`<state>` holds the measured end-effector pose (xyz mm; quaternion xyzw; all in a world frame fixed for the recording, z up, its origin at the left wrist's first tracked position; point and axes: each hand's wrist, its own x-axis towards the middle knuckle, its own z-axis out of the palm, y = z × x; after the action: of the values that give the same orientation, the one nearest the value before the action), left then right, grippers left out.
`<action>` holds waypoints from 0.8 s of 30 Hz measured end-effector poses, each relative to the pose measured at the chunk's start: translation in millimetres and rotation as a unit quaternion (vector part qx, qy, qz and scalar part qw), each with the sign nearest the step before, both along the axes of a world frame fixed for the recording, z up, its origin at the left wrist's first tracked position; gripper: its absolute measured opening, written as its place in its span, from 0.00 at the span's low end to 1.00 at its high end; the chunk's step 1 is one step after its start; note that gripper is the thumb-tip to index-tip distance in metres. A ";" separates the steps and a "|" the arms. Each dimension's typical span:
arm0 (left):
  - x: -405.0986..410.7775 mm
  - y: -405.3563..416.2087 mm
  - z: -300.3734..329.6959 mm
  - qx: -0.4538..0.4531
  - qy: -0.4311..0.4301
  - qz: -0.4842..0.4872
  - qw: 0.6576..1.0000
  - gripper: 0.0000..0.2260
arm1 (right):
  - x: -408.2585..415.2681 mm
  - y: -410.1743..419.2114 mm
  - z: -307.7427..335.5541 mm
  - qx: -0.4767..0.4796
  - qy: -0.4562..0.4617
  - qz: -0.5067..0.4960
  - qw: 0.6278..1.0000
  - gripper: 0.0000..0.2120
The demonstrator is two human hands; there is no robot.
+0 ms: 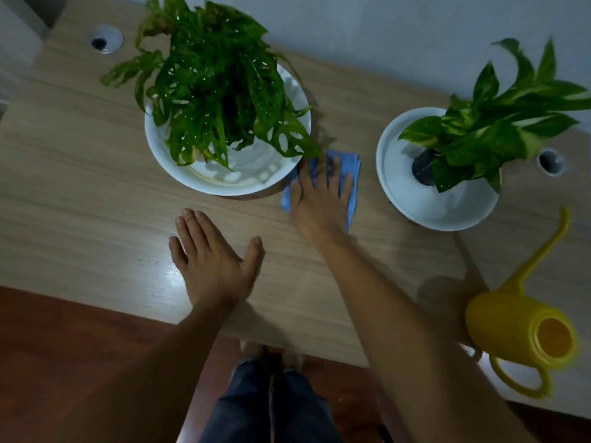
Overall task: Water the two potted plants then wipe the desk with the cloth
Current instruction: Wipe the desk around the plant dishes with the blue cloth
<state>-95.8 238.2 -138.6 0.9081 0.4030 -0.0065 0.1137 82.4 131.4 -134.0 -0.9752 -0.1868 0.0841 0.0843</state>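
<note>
A leafy plant (211, 78) stands in a wide white bowl (224, 183) at the back middle of the wooden desk (80, 174). A second plant (489, 126) grows from a white bowl (425, 206) at the right. Between the two bowls lies a folded blue cloth (350, 174). My right hand (319, 199) presses flat on the cloth, fingers spread. My left hand (211, 257) rests palm down on the desk nearer the front edge, fingers apart, holding nothing. A yellow watering can (521, 324) stands at the desk's front right, its spout pointing toward the right bowl.
Two round cable holes are set in the desk, one at the back left (105, 39) and one behind the right plant (550, 161). A pale wall runs behind the desk. Reddish floor (64, 362) and my legs show below the front edge.
</note>
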 end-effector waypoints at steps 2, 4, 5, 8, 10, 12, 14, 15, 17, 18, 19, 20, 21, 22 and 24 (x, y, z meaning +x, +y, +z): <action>-0.2 0.1 1.1 0.002 0.004 0.000 1.000 0.49 | -32.7 -9.2 -3.7 0.009 -0.023 0.017 1.000 0.28; -0.8 0.1 0.9 0.002 0.007 0.001 1.000 0.49 | -35.2 -13.3 -3.6 0.000 -0.016 0.030 0.999 0.28; -0.7 0.5 0.0 0.002 0.005 0.002 1.000 0.49 | -25.7 -11.4 -1.8 -0.006 -0.007 0.028 1.000 0.28; -0.2 1.2 -2.6 0.003 0.005 0.003 1.000 0.49 | 22.3 -0.5 5.9 -0.028 0.019 0.014 0.999 0.29; -0.1 1.2 -4.1 0.005 0.004 0.005 1.000 0.49 | 58.2 5.0 9.8 -0.058 0.020 0.020 0.998 0.31; 0.0 0.7 -4.8 0.010 0.003 0.008 1.000 0.49 | 91.7 10.7 13.5 -0.065 0.029 0.026 0.997 0.33; 0.4 0.8 -6.3 0.014 0.002 0.011 1.000 0.49 | 114.9 17.4 16.6 -0.053 0.042 0.027 0.997 0.33; 0.4 0.6 -6.6 0.015 0.001 0.012 1.000 0.49 | 121.6 20.8 17.1 -0.045 0.046 0.023 0.998 0.32; 0.6 0.7 -6.9 0.015 0.000 0.012 1.000 0.49 | 124.3 24.0 18.2 -0.036 0.050 0.015 0.998 0.30; 0.1 0.6 -7.1 0.015 -0.001 0.010 1.000 0.50 | 121.0 22.8 18.2 -0.039 0.047 0.011 0.998 0.30; -0.2 0.6 -7.6 0.015 -0.004 0.007 1.000 0.50 | 115.8 19.8 17.8 -0.046 0.041 0.009 0.998 0.31; -0.4 0.6 -8.0 0.017 -0.008 0.005 1.000 0.50 | 108.6 15.0 17.0 -0.053 0.034 0.009 0.998 0.31; -0.7 0.7 -8.5 0.019 -0.011 0.005 1.000 0.50 | 100.5 9.6 15.6 -0.056 0.031 0.010 0.998 0.32; -1.2 1.3 -9.4 0.021 -0.013 0.007 1.000 0.50 | 91.2 3.6 14.6 -0.054 0.030 0.011 0.998 0.31; -1.3 1.2 -10.1 0.018 -0.020 0.006 1.000 0.50 | 70.2 -9.6 10.8 -0.033 0.023 0.004 0.999 0.29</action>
<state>-97.1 239.4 -148.7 0.9075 0.4060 0.0201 0.1056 152.7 121.8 -123.3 -0.9745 -0.1858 0.1131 0.0557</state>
